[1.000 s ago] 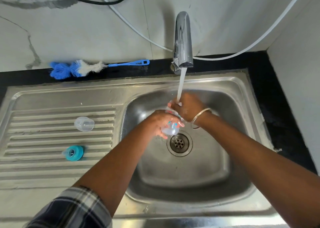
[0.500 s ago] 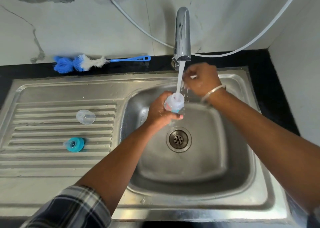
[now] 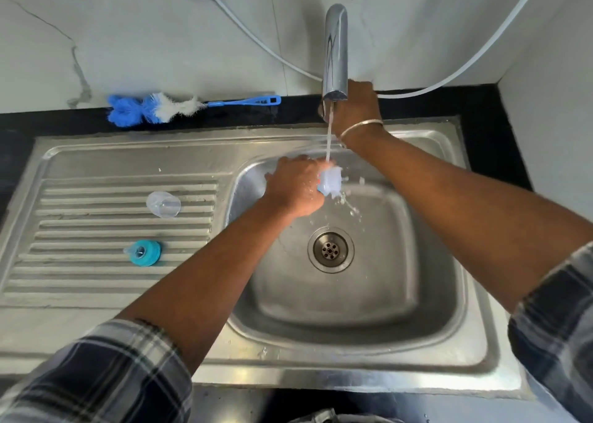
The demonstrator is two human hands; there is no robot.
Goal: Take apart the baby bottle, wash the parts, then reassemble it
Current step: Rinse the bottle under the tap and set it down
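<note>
Rinsing the bottle (image 3: pixel 330 182), our left hand (image 3: pixel 293 186) grips it under tap water in the sink (image 3: pixel 353 294). Our right hand (image 3: pixel 354 108) is behind the faucet (image 3: pixel 336 53); we cannot tell its grip.

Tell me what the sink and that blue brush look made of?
The sink looks like brushed stainless steel: grey, dull sheen, pressed draining ribs. The brush seems to have a glossy blue plastic handle with fluffy blue and white bristles, probably synthetic, though that is unclear.

Plaid sleeves (image 3: pixel 96 374); thin metal bangle (image 3: pixel 361 127) on right wrist.
</note>
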